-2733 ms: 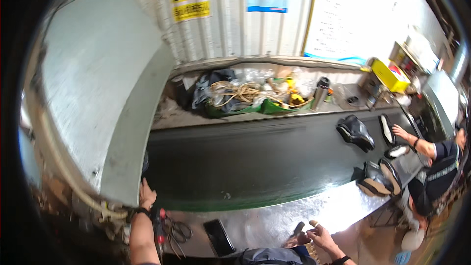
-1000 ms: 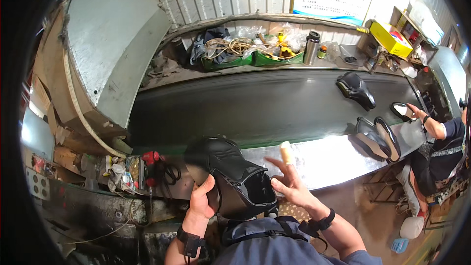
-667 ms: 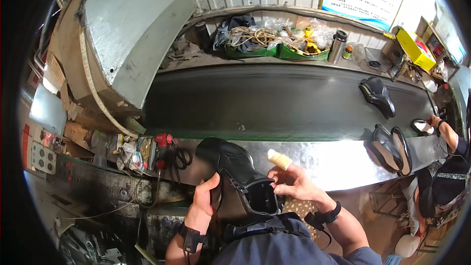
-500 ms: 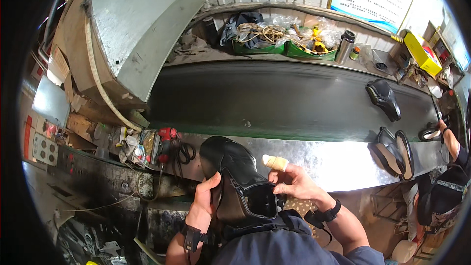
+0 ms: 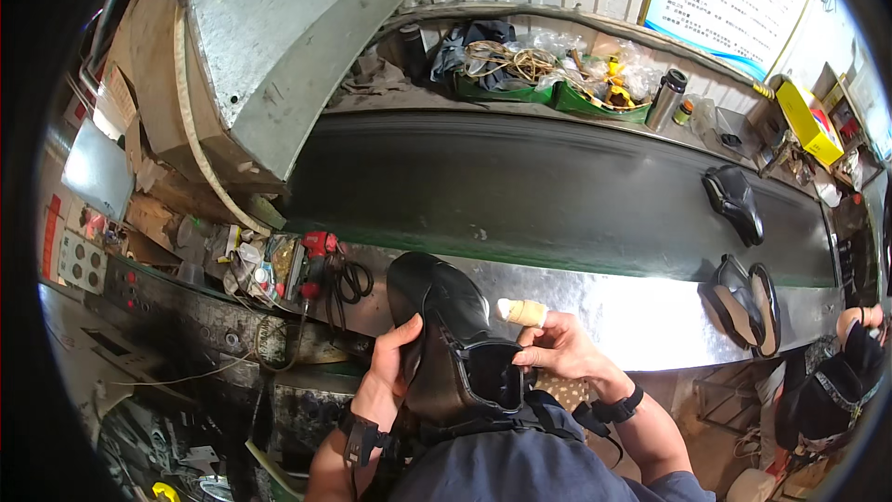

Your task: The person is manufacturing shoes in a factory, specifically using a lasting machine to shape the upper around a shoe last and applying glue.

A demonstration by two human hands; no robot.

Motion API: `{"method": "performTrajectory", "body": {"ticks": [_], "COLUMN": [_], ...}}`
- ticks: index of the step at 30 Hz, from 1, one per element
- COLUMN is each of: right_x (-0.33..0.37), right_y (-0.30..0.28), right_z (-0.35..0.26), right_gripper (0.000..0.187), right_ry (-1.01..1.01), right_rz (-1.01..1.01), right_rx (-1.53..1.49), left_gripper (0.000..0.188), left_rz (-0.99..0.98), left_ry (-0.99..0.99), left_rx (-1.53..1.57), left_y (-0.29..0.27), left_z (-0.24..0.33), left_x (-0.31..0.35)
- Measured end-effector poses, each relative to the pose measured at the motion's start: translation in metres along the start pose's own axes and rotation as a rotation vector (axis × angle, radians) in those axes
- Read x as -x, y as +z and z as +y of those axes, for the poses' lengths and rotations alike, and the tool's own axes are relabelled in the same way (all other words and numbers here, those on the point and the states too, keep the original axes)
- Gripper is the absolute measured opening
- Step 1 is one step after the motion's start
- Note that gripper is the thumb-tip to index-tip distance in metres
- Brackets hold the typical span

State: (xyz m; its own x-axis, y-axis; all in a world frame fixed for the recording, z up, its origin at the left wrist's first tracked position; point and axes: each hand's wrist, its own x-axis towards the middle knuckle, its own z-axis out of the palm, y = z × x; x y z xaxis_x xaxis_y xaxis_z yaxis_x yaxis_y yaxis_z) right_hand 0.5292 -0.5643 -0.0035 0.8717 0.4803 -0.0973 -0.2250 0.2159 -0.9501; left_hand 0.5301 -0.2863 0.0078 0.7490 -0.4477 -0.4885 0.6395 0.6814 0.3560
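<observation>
A black leather shoe is held in front of my body, its toe pointing away and its ankle opening facing me. My left hand wraps the shoe's left side, with the thumb on the upper; its other fingers are partly hidden behind the shoe. At the right edge of the opening, my right hand grips the collar between thumb and fingers. One finger of that hand, wrapped in a tan bandage, sticks out clear of the shoe. Dark bands circle both wrists.
Beyond a metal ledge runs a dark conveyor belt with a black shoe on it. More shoes lie on the ledge at right. A red power tool with coiled cable lies left. A co-worker is at far right.
The view has shifted slightly. The co-worker's arm at far right has drawn back from a shoe near the belt. My two hands keep the same hold on the shoe.
</observation>
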Motion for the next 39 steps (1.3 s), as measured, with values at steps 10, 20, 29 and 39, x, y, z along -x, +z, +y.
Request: {"method": "performTrajectory", "body": {"ticks": [10, 20, 29, 39], "right_x": [0.013, 0.039, 0.022, 0.013], "right_y": [-0.072, -0.074, -0.028, -0.030], "right_z": [0.001, 0.064, 0.059, 0.066], "right_gripper": [0.022, 0.079, 0.057, 0.060], "right_ry": [-0.235, -0.041, 0.069, 0.492], "right_rz": [0.491, 0.848, 0.401, 0.491], "right_rx": [0.867, 1.030, 1.349, 1.297], "left_gripper": [0.033, 0.027, 0.080, 0.083], "left_rz": [0.083, 0.713, 1.428, 1.310], "left_ry": [0.038, 0.575, 0.685, 0.263], "left_rx": [-0.586, -1.025, -1.742, -1.566], "left_y": [-0.014, -0.201, -0.343, -0.367], "left_z": [0.014, 0.242, 0.466, 0.525], "left_x": [-0.074, -0.199, -0.205, -0.327]}}
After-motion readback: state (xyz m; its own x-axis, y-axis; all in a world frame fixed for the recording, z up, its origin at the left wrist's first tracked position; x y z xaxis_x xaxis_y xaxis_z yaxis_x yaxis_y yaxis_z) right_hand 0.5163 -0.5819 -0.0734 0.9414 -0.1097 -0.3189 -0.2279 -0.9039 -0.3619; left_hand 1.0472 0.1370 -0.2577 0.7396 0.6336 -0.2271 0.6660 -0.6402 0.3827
